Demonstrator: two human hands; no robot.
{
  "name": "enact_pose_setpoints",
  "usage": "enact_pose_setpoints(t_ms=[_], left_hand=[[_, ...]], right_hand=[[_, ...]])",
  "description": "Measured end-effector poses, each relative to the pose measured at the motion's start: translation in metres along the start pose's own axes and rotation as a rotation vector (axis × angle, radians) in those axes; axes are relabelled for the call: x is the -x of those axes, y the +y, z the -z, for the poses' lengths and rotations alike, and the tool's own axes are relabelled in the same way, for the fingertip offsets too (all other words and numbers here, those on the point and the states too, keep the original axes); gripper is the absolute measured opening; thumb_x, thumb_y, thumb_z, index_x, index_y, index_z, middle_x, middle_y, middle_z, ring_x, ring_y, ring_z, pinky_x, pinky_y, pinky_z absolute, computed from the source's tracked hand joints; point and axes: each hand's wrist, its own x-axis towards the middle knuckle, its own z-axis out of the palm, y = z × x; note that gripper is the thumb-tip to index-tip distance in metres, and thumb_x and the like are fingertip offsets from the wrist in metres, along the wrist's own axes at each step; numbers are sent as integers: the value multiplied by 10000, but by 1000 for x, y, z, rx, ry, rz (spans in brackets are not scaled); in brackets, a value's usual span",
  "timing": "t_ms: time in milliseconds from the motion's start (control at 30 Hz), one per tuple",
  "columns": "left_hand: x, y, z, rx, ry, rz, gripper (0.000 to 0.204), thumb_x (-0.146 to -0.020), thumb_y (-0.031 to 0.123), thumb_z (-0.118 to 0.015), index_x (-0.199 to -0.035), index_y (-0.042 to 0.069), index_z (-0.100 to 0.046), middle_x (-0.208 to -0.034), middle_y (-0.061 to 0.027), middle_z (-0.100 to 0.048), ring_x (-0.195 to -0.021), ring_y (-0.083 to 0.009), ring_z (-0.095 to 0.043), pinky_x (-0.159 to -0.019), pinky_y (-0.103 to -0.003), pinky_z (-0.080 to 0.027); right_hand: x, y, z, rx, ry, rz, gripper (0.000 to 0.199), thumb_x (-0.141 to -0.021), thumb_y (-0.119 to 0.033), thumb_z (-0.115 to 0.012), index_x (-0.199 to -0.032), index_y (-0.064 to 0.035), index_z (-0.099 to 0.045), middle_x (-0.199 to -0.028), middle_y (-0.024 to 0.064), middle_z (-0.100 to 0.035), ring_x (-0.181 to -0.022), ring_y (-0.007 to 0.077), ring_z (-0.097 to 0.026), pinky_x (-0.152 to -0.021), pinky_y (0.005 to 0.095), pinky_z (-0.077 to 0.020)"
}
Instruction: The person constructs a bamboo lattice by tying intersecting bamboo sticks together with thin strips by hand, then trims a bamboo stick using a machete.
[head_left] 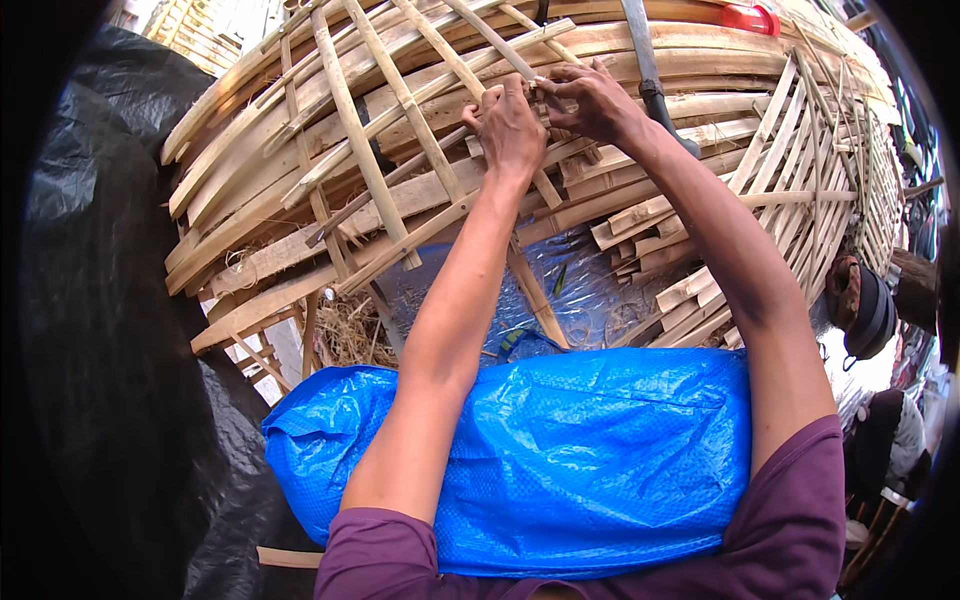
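Observation:
A lattice of crossed pale bamboo strips lies over a stack of split bamboo in front of me. Both hands meet at a crossing of these strips. My left hand is closed, its fingers bent round a bamboo strip at the crossing. Close against it, my right hand is closed too, with thumb and fingers pinching the same spot from the right. The fingers hide most of the joint. Below the hands, a strip runs down toward the blue woven plastic sheet over my lap.
Split bamboo lengths are stacked behind the lattice. A long grey bar with a black end lies right of my hands, below a red plastic container. More slats lie crisscrossed at right. Black sheeting covers the left side.

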Motion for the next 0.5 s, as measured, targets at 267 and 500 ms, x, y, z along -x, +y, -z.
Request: enact_pose_setpoints(t_ms=[267,500], left_hand=[[-10,1,0,143,-62,100,592,-794,211,-724,-1241,137,-344,-936,-65,-647,-1034,-296,-608,-965,-723,-229],[-18,-4,0,165,-150,126,559,-794,223,-711,-1221,125,-363,-907,-59,-629,-988,-321,-634,-969,-789,-212]], right_hand=[[-1,-5,7,-26,-137,-93,487,-797,-303,-750,-1253,-164,-653,-1266,123,-616,-1216,287,-560,-1101,610,-265],[1,3,-1,-39,-57,-40,425,-804,-365,-725,-1170,-151,-695,-1224,108,-631,-1184,291,-577,-1088,661,-253]])
